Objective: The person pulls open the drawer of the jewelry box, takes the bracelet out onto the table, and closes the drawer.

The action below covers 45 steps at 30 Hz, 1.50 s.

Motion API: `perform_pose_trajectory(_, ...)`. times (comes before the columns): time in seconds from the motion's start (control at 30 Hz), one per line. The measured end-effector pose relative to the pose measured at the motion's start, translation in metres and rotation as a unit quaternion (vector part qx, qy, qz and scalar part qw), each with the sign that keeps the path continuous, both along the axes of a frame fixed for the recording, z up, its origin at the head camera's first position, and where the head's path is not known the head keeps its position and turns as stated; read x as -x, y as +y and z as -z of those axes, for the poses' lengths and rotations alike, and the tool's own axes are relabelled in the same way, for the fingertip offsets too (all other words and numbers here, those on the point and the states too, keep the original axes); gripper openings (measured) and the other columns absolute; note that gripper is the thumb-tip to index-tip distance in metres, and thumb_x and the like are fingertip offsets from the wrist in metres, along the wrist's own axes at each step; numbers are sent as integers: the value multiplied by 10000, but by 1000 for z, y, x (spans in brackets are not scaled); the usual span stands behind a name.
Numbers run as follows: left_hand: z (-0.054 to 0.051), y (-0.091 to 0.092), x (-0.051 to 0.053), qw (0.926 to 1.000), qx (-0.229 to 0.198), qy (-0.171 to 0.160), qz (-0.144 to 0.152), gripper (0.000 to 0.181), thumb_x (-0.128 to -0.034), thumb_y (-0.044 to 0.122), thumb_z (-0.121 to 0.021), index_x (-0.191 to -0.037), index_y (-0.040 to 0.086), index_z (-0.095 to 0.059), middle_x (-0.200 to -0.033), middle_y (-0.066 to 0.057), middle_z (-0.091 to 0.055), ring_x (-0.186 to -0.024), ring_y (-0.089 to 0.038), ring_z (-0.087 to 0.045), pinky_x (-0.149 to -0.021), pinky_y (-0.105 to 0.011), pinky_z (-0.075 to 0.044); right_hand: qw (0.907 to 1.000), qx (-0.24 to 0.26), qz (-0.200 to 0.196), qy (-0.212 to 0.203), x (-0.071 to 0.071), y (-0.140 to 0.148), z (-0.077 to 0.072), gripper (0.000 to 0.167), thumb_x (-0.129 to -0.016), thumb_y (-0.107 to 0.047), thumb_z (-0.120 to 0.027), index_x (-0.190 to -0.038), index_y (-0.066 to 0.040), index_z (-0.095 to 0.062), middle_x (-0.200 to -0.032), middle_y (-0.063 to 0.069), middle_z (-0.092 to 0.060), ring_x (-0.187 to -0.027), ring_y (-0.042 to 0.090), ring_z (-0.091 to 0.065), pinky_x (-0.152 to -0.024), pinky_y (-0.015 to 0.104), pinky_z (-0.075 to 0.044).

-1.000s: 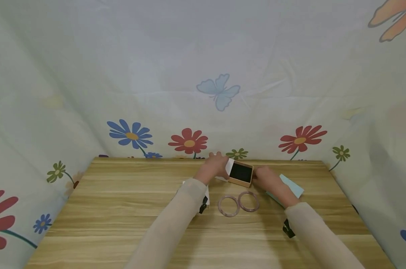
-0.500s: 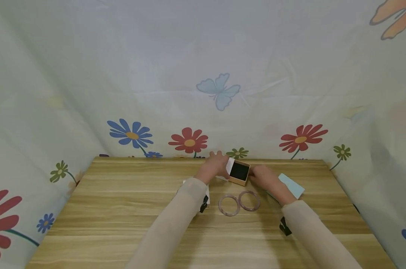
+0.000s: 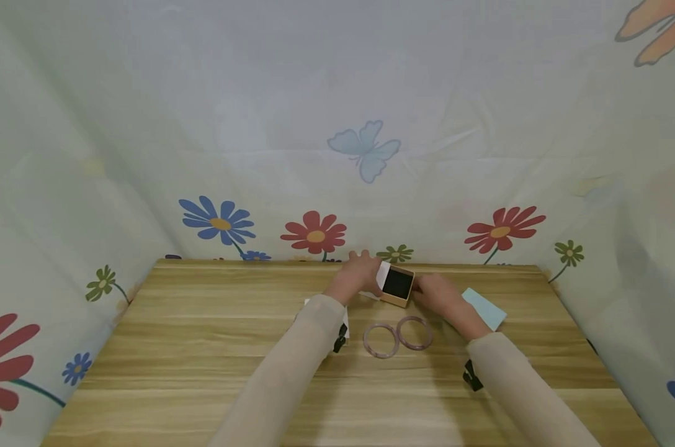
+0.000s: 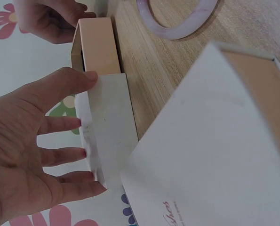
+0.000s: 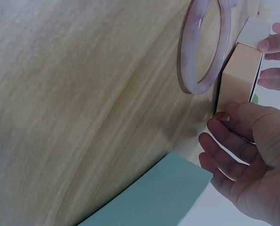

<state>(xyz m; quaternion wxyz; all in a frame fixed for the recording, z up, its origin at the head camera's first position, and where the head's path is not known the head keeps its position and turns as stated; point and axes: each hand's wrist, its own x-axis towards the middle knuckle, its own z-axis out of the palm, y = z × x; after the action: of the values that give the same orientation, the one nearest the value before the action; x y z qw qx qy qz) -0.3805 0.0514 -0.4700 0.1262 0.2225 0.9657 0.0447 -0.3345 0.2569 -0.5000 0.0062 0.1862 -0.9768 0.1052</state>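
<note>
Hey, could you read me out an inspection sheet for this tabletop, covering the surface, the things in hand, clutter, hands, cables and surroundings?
Surface: wood-grain table.
Job's things: tan drawer with a black insert, partly out of its white cover.
Clutter: two pale purple bangles side by side; a white box with red lettering, partly hidden by the left forearm; a pale teal item by the right forearm, box or lid unclear.
Hands: left hand holds the cover between thumb and fingers; right hand pinches the drawer's end.
Cables: nothing seen.
Surroundings: white sheet printed with flowers and a butterfly.
</note>
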Motion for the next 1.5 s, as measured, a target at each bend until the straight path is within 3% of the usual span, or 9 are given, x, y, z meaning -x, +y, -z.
perform_pose_trajectory(0.53, -3, -1, 1, 9998, -190, -86, 22, 637, -826, 401, -846, -1357, 141, -608, -1403, -183, -487, -1237, -404, -445, -924, -469, -507, 9998, 77, 140, -91, 5, -4, 4, 173, -958, -130, -684, -792, -85, -685, -688, -14, -591, -647, 158, -496, -619, 343, -431)
perform_pose_trajectory(1.0, -3, -1, 1, 9996, -270, -76, -49, 671, -808, 387, -863, -1377, 147, -599, -1351, -169, -504, -1197, -378, -456, -884, -466, -525, 9998, 81, 141, -110, 6, -7, 5, 143, -975, -160, -681, -865, -81, -727, -779, 8, -675, -693, 151, -556, -664, 378, -486)
perform_pose_trajectory(1.5, -2, 0, 2, 9995, -317, -63, -38, 684, -811, 389, -858, -1394, 150, -591, -1362, -173, -505, -1197, -382, -454, -886, -459, -512, 9996, -34, 223, -143, 8, -16, 1, 206, -983, -169, -670, -790, -101, -661, -754, 9, -645, -678, 166, -535, -649, 379, -467)
